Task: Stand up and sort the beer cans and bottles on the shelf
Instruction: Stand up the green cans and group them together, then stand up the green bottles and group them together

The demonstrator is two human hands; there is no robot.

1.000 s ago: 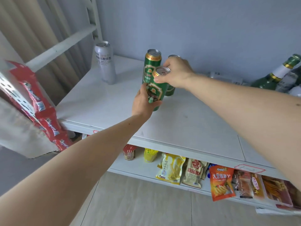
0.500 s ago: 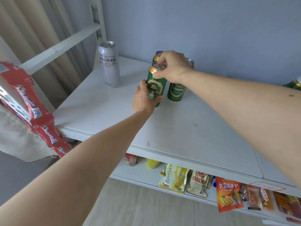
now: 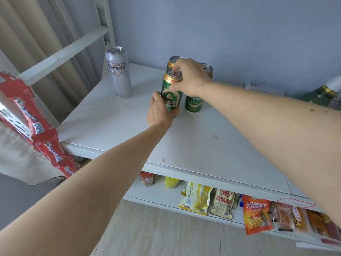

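Both hands, left hand [image 3: 160, 113] and right hand [image 3: 188, 77], grip a green can [image 3: 171, 95] beside silver "WHEAT BEER" can [image 3: 118, 72].

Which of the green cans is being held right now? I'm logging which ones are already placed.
The front green can: left hand holds its base, right hand its rim; the other two stand untouched behind.

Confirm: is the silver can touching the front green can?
Apart. The head view shows bare white shelf between the silver can and the front green can, which both hands hold.
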